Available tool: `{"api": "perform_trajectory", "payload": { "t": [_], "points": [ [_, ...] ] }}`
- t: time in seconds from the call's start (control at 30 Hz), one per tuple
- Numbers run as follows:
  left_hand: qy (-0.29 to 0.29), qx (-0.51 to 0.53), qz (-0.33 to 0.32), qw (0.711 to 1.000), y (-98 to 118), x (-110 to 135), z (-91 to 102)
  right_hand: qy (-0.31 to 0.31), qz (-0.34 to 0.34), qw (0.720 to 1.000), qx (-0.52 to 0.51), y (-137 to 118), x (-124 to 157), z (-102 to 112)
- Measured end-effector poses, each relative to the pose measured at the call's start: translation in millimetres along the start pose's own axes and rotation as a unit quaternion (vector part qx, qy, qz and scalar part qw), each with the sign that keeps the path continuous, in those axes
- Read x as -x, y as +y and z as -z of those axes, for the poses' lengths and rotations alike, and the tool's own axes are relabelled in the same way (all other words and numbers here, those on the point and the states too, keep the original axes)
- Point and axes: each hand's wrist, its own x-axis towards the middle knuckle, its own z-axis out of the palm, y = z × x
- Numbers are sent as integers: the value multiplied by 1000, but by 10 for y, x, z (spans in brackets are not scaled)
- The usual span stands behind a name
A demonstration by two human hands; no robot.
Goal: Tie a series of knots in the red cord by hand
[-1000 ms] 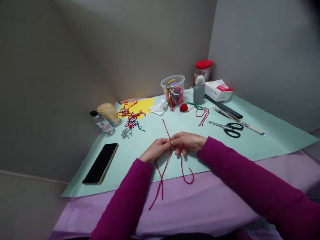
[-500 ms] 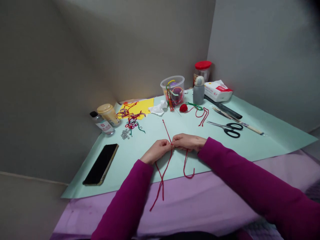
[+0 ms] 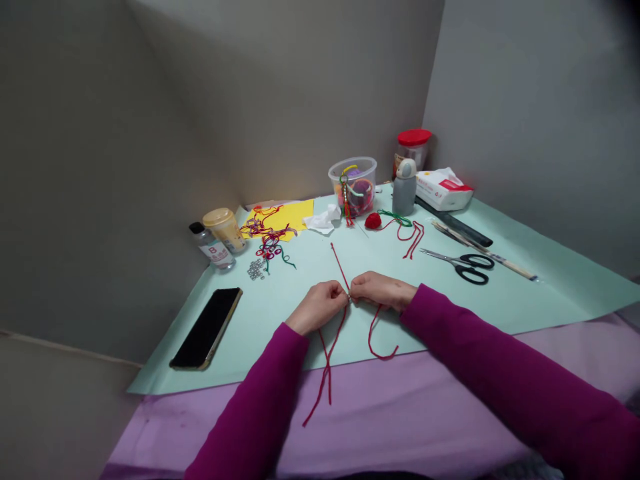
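My left hand [image 3: 320, 305] and my right hand [image 3: 377, 289] meet fingertip to fingertip over the pale green sheet [image 3: 270, 313]. Both pinch a red yarn cord [image 3: 339, 265] where its strands come together. One thicker, twisted-looking end points away from me. Below my left hand, loose strands cross and hang past the sheet's front edge. Another strand curls under my right hand. A small shiny spot, perhaps a ring or bead, shows between the fingertips, too small to make out. Scissors [image 3: 463, 263] with black handles lie to the right of my right hand.
A phone [image 3: 207, 328] lies at left, near a small bottle [image 3: 215, 250] and a yellow-lidded cup [image 3: 225, 230]. Tangled threads [image 3: 273, 237], metal rings [image 3: 256, 269], a red yarn ball [image 3: 373, 221], a clear tub [image 3: 353, 187], a grey bottle [image 3: 404, 195] and a tissue pack [image 3: 445, 189] stand farther back.
The whole view has shifted slightly, so everything sits a little lower and to the right. My hands keep their pinch on the red cord, with barely any movement.
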Motion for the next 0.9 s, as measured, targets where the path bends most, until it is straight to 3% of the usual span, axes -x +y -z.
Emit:
{"api": "perform_trajectory", "payload": {
  "t": [0.1,0.27,0.4,0.53,0.6,0.73,0.9],
  "points": [
    [-1,-36,-23,999,66,51,40,-7,-3,1000,-14,-5,7,2],
    [-96,-50,-93,990,182,170,-72,-19,-13,999,-48,-9,17,9],
    [-126,-64,-129,981,284,260,-217,-34,-23,998,-42,-10,20,15],
    [-193,-21,-154,969,378,333,-250,-42,-24,998,-35,12,8,29],
    [-262,45,-161,950,427,378,-198,-48,-22,998,-36,27,2,40],
    [-441,181,-144,867,549,477,49,-54,-11,998,-32,32,7,59],
    [-485,216,-72,844,554,465,363,-56,-21,998,-24,-7,39,63]
  ]
}}
